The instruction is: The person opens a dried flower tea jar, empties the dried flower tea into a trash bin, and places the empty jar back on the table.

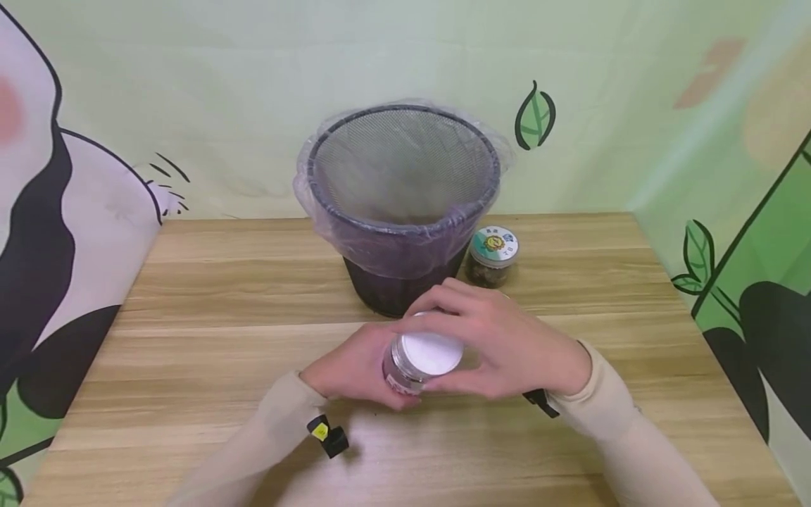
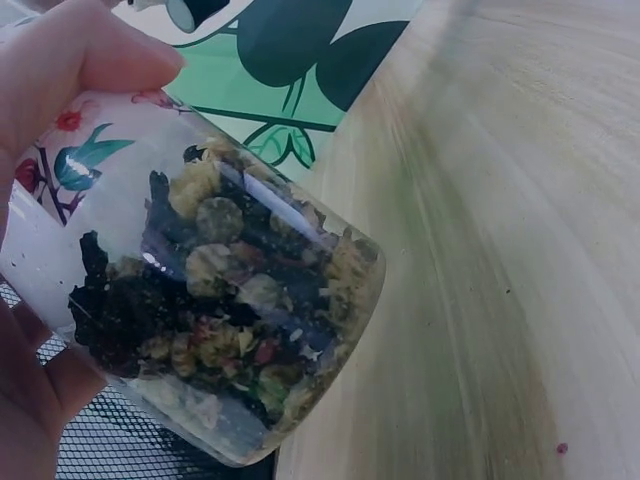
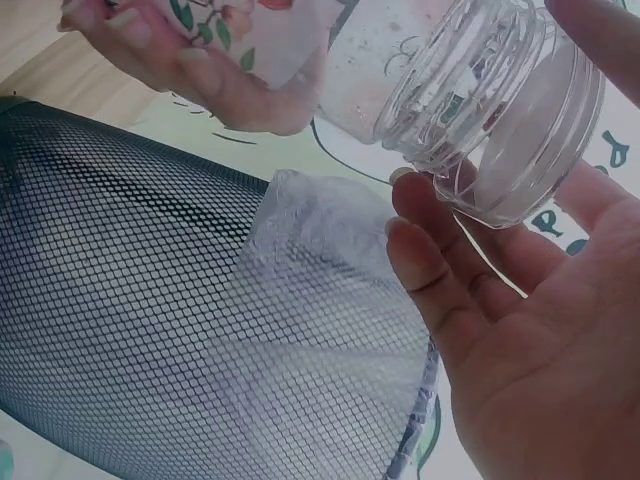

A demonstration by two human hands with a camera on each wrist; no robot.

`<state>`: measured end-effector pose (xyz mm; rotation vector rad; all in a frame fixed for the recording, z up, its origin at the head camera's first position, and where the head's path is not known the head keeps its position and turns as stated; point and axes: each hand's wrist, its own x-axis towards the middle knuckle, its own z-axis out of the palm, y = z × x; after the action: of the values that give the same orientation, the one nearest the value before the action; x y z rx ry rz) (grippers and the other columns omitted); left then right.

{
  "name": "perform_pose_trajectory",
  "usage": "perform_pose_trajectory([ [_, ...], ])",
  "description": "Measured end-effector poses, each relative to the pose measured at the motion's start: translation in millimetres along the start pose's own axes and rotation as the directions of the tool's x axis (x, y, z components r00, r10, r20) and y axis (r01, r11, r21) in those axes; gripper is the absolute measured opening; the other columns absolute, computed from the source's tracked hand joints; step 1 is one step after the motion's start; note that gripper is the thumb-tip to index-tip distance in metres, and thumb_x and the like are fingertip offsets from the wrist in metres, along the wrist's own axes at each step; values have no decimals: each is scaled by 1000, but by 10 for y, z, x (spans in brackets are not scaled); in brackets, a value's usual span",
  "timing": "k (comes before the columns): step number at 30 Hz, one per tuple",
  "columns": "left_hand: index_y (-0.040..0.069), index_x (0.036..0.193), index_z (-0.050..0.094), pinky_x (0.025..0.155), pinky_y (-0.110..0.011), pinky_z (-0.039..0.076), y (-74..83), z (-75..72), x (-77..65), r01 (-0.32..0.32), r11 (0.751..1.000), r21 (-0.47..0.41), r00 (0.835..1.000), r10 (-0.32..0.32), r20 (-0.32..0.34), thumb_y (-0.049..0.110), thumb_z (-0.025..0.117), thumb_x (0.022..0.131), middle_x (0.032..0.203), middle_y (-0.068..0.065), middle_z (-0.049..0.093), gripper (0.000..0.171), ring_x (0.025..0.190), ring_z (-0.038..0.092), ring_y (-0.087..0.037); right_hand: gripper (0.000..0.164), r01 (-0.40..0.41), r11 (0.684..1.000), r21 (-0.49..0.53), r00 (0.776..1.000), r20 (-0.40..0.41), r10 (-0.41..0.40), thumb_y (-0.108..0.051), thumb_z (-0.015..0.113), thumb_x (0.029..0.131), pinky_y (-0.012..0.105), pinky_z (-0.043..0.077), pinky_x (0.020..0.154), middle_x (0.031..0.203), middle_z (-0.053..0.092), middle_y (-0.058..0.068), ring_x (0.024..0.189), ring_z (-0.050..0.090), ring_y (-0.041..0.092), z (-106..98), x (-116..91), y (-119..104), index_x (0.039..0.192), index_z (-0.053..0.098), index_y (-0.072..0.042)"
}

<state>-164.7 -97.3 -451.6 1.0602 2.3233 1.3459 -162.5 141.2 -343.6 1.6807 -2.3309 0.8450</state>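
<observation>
A clear jar (image 2: 236, 280) of dark and yellow dried flowers and leaves is tilted above the table. Its label (image 2: 85, 150) is pale pink with blossoms and a bird. My left hand (image 1: 357, 366) grips it round the label. In the head view the white-topped clear lid (image 1: 432, 353) faces up toward the camera. My right hand (image 1: 494, 338) reaches over from the right, its thumb at the lid's near edge and its fingers curled round the far side. In the right wrist view ridged threads (image 3: 450, 90) show below the lid, with fingertips (image 3: 412, 240) close beside them.
A black mesh bin (image 1: 386, 282) lined with a thin clear bag (image 1: 405, 250) stands just beyond the hands. To its right is a second jar (image 1: 491, 257) with a printed green and white lid. A patterned backdrop (image 1: 241, 105) rises behind the wooden table (image 1: 209, 282).
</observation>
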Motion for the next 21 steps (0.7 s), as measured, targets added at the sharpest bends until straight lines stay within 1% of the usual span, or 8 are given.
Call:
perform_pose_trajectory([
  [4,18,128,62,99,-31,56,2,-29,-14,3,1000,-22,1000,-3,-12,19,96,64,115,7,71,73,106,67,-9,56,6,1000,5,1000,-13,-6,-36,87,82,30,56,89,123,65,-2,110,60,14,-8,5,12,131,66,-17],
  [9,21,132,59,100,-31,56,-7,-46,-23,-17,999,-41,1000,16,-19,16,96,64,118,7,71,78,108,67,-10,56,-13,1000,3,1000,-6,13,-37,85,85,30,56,88,123,65,-2,110,59,14,1,-17,29,133,65,-17],
  [13,21,135,58,101,-32,56,-3,-67,-9,-44,998,-37,999,43,-34,17,97,63,119,7,70,82,109,67,-10,60,-31,999,15,999,-14,31,-35,86,84,30,56,88,125,65,-1,112,59,14,-5,-47,36,136,64,-17],
  [16,20,134,58,100,-32,56,0,-74,5,-56,998,-32,998,55,-36,18,97,64,118,7,70,80,108,66,-10,62,-40,999,22,999,-23,40,-33,88,82,31,56,89,125,65,-1,113,59,14,-13,-73,43,137,64,-16],
  [21,18,132,57,97,-31,56,10,-66,30,-39,999,6,999,40,-31,22,96,65,116,8,69,78,106,66,-10,63,-55,998,22,998,-35,55,-32,89,80,32,57,90,126,65,-1,115,59,14,-19,-116,58,135,65,-15],
])
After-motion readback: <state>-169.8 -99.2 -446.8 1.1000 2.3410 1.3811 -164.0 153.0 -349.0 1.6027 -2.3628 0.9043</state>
